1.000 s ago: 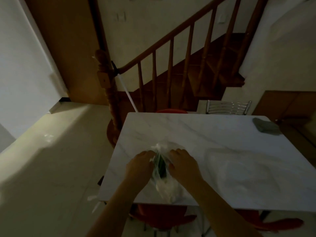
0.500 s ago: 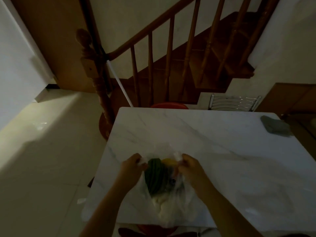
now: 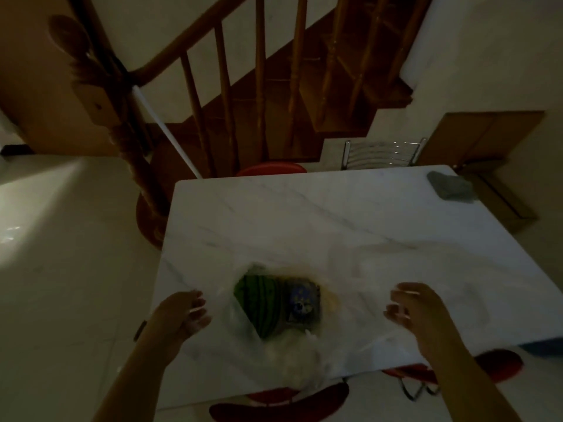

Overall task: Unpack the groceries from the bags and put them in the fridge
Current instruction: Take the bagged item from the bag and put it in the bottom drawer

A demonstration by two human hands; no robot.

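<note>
Looking down at the white marble table [image 3: 335,214], I see a thin clear plastic bag [image 3: 292,357] lying near its near edge, its mouth spread wide. Inside the opening sit a green striped item [image 3: 259,303] on the left and, touching it on the right, a dark blue packet [image 3: 304,303] with a pale printed pattern; I can't tell what either one is in this dim light. My left hand [image 3: 185,312] is at the left side of the bag, fingers curled loosely, and blur keeps me from telling whether it pinches the plastic. My right hand [image 3: 417,312] is well to the right of the opening, fingers half curled and apart, with a faint streak of film below it; I can't tell if it grips that film. At the far right corner of the table lies a grey cloth [image 3: 451,188]. Red chair seats [image 3: 280,403] show under the near edge, and a wooden staircase [image 3: 259,95] rises beyond the far edge.
</note>
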